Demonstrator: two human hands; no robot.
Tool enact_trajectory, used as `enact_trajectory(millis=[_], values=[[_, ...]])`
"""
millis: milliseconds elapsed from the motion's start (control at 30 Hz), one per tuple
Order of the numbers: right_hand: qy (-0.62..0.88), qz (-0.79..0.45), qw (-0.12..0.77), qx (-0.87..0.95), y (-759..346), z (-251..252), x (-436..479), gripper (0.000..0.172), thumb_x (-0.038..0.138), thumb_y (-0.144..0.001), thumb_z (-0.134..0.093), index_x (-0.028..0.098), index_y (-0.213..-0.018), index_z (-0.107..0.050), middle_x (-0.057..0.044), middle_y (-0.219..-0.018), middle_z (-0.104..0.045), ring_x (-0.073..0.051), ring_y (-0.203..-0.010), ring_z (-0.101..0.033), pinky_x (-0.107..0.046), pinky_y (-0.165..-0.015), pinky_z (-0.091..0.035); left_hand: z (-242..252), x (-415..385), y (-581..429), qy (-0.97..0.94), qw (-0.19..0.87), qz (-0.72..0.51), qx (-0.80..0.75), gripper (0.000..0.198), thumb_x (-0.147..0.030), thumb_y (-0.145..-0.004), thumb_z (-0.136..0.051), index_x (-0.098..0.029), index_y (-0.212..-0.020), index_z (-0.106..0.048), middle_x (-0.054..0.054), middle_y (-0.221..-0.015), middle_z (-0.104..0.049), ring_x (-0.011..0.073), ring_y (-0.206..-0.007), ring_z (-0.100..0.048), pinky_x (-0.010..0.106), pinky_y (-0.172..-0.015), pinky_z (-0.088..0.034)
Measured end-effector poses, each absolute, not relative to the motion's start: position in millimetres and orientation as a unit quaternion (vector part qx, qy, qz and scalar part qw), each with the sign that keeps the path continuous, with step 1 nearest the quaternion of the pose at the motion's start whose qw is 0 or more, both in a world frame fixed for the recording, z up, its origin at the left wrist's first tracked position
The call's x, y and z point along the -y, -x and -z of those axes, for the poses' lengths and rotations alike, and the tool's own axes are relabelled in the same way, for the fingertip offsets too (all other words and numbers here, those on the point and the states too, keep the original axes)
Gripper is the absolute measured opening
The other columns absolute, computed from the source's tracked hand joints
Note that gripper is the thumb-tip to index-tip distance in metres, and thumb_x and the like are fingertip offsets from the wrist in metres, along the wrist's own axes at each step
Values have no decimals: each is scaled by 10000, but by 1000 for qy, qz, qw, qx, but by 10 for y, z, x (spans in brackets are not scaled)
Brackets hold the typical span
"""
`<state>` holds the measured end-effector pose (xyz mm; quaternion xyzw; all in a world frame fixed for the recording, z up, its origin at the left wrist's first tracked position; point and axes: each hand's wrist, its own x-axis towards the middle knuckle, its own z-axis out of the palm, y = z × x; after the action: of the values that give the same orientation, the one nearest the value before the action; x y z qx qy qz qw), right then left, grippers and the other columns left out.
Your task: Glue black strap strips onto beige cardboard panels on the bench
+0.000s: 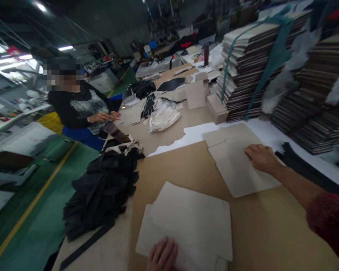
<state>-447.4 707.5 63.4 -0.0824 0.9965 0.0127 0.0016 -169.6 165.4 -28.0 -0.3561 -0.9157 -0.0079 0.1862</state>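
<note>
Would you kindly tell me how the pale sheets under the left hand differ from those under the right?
The nearer sheets bear the left hand at their lower left; the farther sheets bear the right hand at their right side. The nearer sheets lie on brown tabletop, whereas the farther sheets also reach over white paper. Both are pale and flat.

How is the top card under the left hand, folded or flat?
Flat: the top card lies spread out, its broad face showing, not doubled over, beneath the left hand.
</note>
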Motion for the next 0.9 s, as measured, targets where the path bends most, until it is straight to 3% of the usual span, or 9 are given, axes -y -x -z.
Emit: enact_trajectory(millis=[67, 133, 233, 300, 467, 667, 767, 833, 900], values=[[76, 17, -26, -997, 4213, -539, -6849, 483, 105, -837, -415, 56, -1300, -543, -266, -1315, -538, -385, -1174, -480, -552, -956, -361, 190, -1672, 1620, 335, 106, 23, 936, 609, -149, -761, -561, -217, -1366, -583, 26, -1416, -606, 268, -1329, -493, 422, -1050, -463], [112, 57, -24, -992, 3836, -416, -6499, 478, 178, -877, -432, 34, -1323, -526, -254, -1320, -545, -364, -1207, -476, -517, -1017, -379, 120, -1701, 1566, 328, 64, 46, 942, 643, -146, -766, -544, -202, -1407, -534, 41, -1479, -546, 280, -1398, -420, 458, -1099, -412], [206, 114, 4, -972, 3173, -242, -5858, 407, 347, -937, -468, 163, -1281, -587, -140, -1332, -587, -275, -1240, -501, -413, -1085, -392, 92, -1733, 1529, 317, 38, 75, 945, 650, -146, -787, -527, -190, -1434, -495, 52, -1508, -513, 278, -1439, -357, 477, -1128, -367], [230, 158, 8, -960, 2835, -148, -5465, 444, 371, -944, -469, 183, -1338, -551, -131, -1436, -528, -274, -1318, -461, -440, -1128, -361, 105, -1740, 1521, 311, 34, 89, 946, 649, -152, -797, -524, -193, -1444, -480, 50, -1517, -503, 274, -1449, -336, 480, -1132, -356], [143, 156, 53, -976, 2709, -84, -4935, 715, 467, -784, -665, 138, -1399, -506, -194, -1481, -483, -362, -1361, -428, -529, -1133, -335, 151, -1730, 1506, 302, 40, 125, 944, 632, -203, -816, -542, -215, -1444, -479, 32, -1535, -481, 268, -1447, -335, 472, -1136, -349], [114, 151, 74, -979, 2814, -314, -4782, 774, 394, -694, -726, 136, -1391, -508, -198, -1412, -540, -396, -1270, -482, -552, -1076, -350, 144, -1722, 1493, 290, 35, 125, 948, 623, -222, -849, -532, -240, -1466, -451, 18, -1548, -465, 259, -1439, -350, 474, -1144, -349], [60, 250, 89, -962, 2728, -449, -4719, 625, 285, -730, -643, 128, -1328, -557, -216, -1382, -548, -409, -1285, -442, -576, -1100, -274, 110, -1734, 1501, 300, 52, 108, 946, 660, -199, -817, -536, -243, -1470, -449, 4, -1542, -473, 250, -1428, -363, 456, -1137, -359], [28, 329, 130, -935, 2652, -536, -4711, 373, 267, -750, -593, 155, -1098, -669, -188, -1187, -658, -372, -1160, -538, -540, -1052, -330, 114, -1731, 1514, 312, 84, 85, 943, 696, -145, -781, -525, -232, -1468, -456, 5, -1529, -490, 244, -1426, -366, 436, -1130, -362], [5, 379, 165, -911, 2576, -619, -4764, 155, 321, -765, -590, 192, -801, -669, -104, -895, -706, -293, -912, -623, -442, -903, -443, 168, -1696, 1556, 324, 127, 51, 936, 711, -90, -751, -505, -210, -1451, -485, 21, -1503, -522, 242, -1412, -392, 418, -1115, -372]])
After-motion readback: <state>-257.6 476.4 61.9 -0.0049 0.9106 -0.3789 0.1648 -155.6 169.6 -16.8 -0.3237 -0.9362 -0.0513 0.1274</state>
